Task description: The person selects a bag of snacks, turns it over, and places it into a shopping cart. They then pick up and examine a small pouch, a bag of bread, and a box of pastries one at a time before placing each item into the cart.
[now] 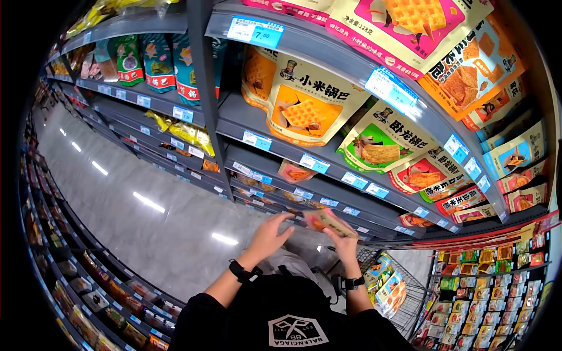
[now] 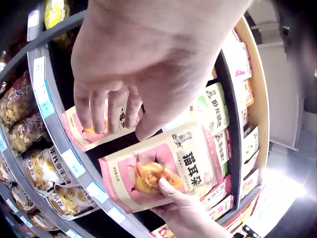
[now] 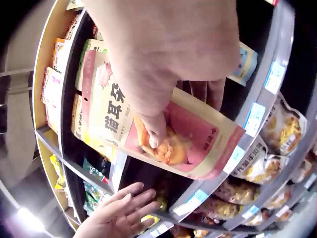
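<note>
My right hand grips a pink and cream snack pouch, held in front of the lower shelves. In the right wrist view, the thumb of that hand lies across the front of the pouch, over a picture of a golden snack, while the other fingers go behind it. Apart from the pouch, my left hand has its fingers loosely extended and holds nothing. A similar pink pouch shows on the shelf, partly hidden by the left hand in the left wrist view.
Tall shelves with price tags and several snack pouches rise close in front. A wire shopping cart holding bagged goods stands at my right. Grey aisle floor runs left, with more shelving on its far side.
</note>
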Action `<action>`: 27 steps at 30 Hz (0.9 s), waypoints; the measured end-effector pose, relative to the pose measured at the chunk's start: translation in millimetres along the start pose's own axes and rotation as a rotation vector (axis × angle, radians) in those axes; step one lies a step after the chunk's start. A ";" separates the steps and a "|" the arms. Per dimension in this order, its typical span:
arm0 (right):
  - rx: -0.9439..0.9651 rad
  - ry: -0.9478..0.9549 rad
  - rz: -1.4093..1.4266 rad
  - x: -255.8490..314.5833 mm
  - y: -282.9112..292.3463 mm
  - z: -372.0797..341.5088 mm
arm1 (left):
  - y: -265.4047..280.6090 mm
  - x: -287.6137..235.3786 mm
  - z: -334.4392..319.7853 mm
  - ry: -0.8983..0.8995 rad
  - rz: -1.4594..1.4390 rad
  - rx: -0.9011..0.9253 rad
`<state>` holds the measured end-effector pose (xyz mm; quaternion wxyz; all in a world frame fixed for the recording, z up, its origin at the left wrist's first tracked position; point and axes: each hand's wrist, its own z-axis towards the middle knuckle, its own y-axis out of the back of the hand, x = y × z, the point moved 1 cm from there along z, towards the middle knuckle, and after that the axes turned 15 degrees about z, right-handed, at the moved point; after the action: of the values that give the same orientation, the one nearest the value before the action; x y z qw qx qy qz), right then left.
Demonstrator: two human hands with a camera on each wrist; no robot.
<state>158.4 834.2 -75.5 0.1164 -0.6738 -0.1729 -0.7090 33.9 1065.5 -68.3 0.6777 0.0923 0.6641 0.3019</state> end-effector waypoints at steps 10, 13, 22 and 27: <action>0.115 0.104 -0.171 -33.5 44.9 115.7 | 10.8 43.1 76.3 0.057 0.124 0.000; 0.140 -0.172 0.081 -53.9 48.9 137.8 | -2.0 65.0 107.9 0.141 0.093 -0.127; 0.383 -0.142 -0.130 -166.8 49.7 191.3 | -21.6 113.5 170.7 0.158 0.060 -0.356; 0.320 -0.184 -0.431 -159.6 30.5 197.1 | 11.8 138.6 181.1 0.134 0.316 -0.411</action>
<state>361.2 874.8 -225.3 0.0519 -0.6561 -0.4317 -0.6168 194.8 1198.7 -160.9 0.5811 0.0349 0.6096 0.5380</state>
